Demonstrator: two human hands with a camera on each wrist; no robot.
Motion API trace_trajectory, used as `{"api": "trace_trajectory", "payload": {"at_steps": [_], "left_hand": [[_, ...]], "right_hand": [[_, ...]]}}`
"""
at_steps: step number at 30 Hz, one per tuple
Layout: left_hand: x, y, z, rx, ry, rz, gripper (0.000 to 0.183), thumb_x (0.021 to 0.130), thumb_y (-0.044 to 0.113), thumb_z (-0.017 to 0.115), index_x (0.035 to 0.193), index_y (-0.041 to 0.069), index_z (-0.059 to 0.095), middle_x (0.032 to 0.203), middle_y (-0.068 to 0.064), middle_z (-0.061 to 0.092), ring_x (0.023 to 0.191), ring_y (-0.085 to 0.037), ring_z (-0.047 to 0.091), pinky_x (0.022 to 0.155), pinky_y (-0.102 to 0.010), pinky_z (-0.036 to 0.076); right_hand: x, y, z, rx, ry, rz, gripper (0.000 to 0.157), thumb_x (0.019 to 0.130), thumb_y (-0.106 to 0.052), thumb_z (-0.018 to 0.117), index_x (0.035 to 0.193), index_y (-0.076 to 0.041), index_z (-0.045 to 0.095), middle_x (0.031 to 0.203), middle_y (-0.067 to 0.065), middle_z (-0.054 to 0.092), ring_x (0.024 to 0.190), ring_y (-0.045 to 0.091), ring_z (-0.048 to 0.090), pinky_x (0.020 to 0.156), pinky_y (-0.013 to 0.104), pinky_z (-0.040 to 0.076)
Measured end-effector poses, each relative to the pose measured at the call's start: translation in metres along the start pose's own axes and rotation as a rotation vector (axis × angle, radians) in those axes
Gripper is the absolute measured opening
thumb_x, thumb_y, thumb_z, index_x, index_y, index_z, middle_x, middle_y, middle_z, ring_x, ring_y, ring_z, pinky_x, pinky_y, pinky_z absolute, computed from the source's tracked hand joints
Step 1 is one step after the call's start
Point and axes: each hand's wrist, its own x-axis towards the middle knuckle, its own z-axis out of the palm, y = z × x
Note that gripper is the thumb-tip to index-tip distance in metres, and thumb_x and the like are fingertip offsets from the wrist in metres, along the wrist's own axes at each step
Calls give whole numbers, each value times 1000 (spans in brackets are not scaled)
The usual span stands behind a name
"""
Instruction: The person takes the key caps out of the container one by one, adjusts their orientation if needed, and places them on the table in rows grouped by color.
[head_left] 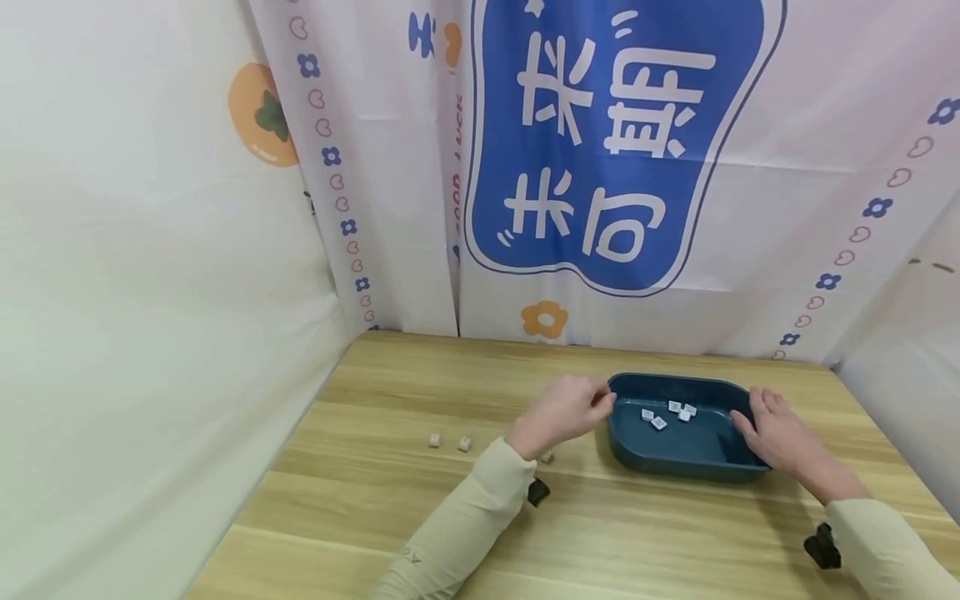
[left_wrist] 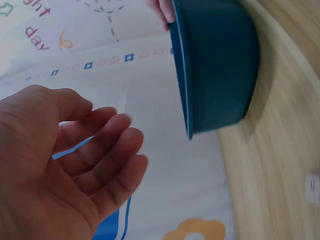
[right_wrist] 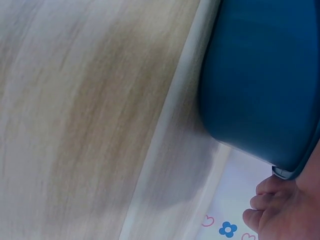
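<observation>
A dark teal tray (head_left: 690, 467) with rounded ends stands on the wooden table, several small white marked pieces (head_left: 658, 423) lying on its floor. My right hand (head_left: 783, 433) grips the tray's right end at the rim, thumb reaching over the inner side. In the right wrist view, curled fingers (right_wrist: 270, 200) show beside the rim's corner. By the left end, my left hand (head_left: 562, 412) hovers with loosely bent fingers. The left wrist view shows this palm (left_wrist: 50, 175) holding nothing, a gap separating it from the tray wall (left_wrist: 220, 65).
Left of the tray, small pale blocks (head_left: 465, 444) lie on the table (head_left: 360, 500), one partly behind the left wrist (head_left: 547, 457). Printed cloth (head_left: 405, 275) hangs along the back edge, and a white cloth wall (head_left: 150, 292) stands on the left.
</observation>
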Motion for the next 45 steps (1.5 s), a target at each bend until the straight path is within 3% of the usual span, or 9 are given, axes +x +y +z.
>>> {"api": "trace_trajectory", "payload": {"at_steps": [6,13,19,34,45], "left_hand": [[14,9,13,31,-9,21,12,98,28,58,101,19,66,80,12,59,64,-1,51,56,-11,41],[22,15,24,65,-20,3,23,98,32,60,117,20,63,105,8,66,82,0,56,68,-12,45],[31,19,34,88,-44,2,27,98,30,60,123,21,61,114,5,64,85,0,55,70,-12,45],[61,23,63,170,-150,-22,29,99,30,59,127,26,58,121,9,59,99,-4,56,83,-17,47],[75,23,74,208,-209,-29,28,98,24,57,126,26,60,120,8,61,105,-5,55,87,-18,46]], "right_hand": [[-1,1,1,8,8,1,79,106,-44,32,141,26,18,143,52,18,133,64,20,108,69,21],[-2,3,4,5,8,-4,78,106,-41,34,142,25,17,143,51,18,134,63,20,108,69,21],[-2,4,3,16,15,-11,78,106,-42,33,142,25,17,143,52,17,134,64,19,109,69,20],[-2,4,2,19,-7,7,80,106,-44,31,142,25,15,144,51,15,135,63,16,110,69,18],[0,-2,1,16,-16,10,79,106,-44,32,143,25,15,144,51,15,136,62,17,109,69,20]]}}
